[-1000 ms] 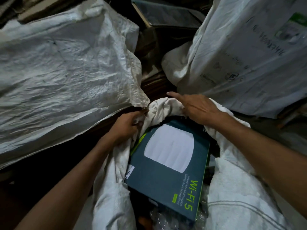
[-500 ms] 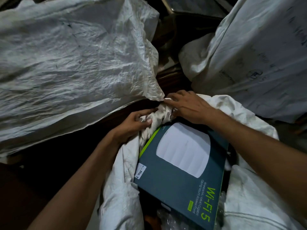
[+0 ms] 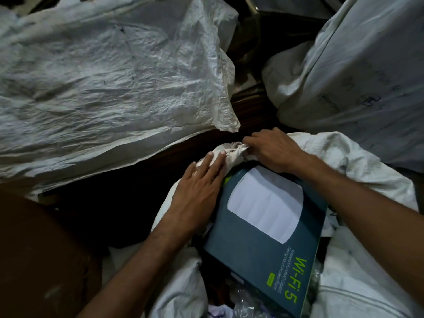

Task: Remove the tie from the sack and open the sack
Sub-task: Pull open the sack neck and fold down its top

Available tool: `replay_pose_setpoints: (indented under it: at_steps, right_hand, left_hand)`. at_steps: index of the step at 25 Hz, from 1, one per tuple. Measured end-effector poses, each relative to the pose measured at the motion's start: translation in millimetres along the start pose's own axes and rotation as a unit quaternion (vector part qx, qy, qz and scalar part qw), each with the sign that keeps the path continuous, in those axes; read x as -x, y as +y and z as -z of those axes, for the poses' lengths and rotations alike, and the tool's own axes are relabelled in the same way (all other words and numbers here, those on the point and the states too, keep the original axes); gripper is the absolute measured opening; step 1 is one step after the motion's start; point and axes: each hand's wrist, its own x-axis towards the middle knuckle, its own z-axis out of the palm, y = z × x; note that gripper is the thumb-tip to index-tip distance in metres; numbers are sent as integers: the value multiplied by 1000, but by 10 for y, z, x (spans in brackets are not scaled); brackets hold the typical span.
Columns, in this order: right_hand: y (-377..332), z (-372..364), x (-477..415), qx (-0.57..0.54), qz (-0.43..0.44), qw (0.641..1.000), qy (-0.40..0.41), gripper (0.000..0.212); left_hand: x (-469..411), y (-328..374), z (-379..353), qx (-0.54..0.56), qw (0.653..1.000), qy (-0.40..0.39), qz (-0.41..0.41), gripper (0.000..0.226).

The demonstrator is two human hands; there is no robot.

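A white woven sack (image 3: 358,278) lies open in front of me, its mouth spread around a dark teal box (image 3: 263,244) printed "Wi-Fi 5". The far edge of the sack's mouth (image 3: 231,154) is bunched and dirty. My right hand (image 3: 273,149) is closed on that bunched edge from the right. My left hand (image 3: 198,191) lies flat on the sack's left rim with its fingers stretched out against the bunched cloth, palm down. I see no tie.
A large crumpled white sack (image 3: 103,88) fills the left and far side. Another full white sack (image 3: 358,72) with faint writing stands at the far right. A dark gap (image 3: 110,203) and a brown surface (image 3: 39,260) lie at my left. Clear plastic (image 3: 247,301) sits under the box.
My left hand let go of the sack's edge and now lies flat on it with fingers straight. My right hand stays gripped on the bunched edge. The view shifted slightly.
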Motion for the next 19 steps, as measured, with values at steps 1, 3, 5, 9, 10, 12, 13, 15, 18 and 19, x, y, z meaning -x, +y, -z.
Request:
replay_pose_setpoints:
  at_steps: [1,3,5,9,10,12,13,15,18,19]
  right_hand:
    - [-33,27,-17,-4,-13,1000,-9,27]
    - [-127,26,-22,15,-34,999,4,22]
    - [-242,-29,15,57,-47,997,38,30]
    - [-513,-55,97,19,-36,994,105,70]
    - [-569,-49,91,12,-10,996,92,75]
    - [-687,-71,37,35,33,998,42,78]
    - [-741,-82,-28,45,41,998,17,77]
    - [-836,-89,-205,47,37,998,-22,59]
    - [-959,-32,-410,44,27,997,-60,27]
    - [-981,-8,-443,32,19,998,-49,26]
  left_hand:
    - [35,3,1,-14,1000,-12,25,71]
    - [130,29,-31,-17,997,-23,74,90]
    - [162,29,-161,-29,994,-2,104,95]
    - [161,-97,-279,-27,991,70,108,79]
    - [147,-153,-322,45,990,81,107,79]
    - [121,-307,-379,278,949,71,128,75]
    - [122,-399,-418,411,898,62,144,71]
    - [209,-533,-449,610,769,60,181,63]
    - [458,-464,-360,555,801,117,191,50]
    - [579,-331,-316,445,872,87,186,54]
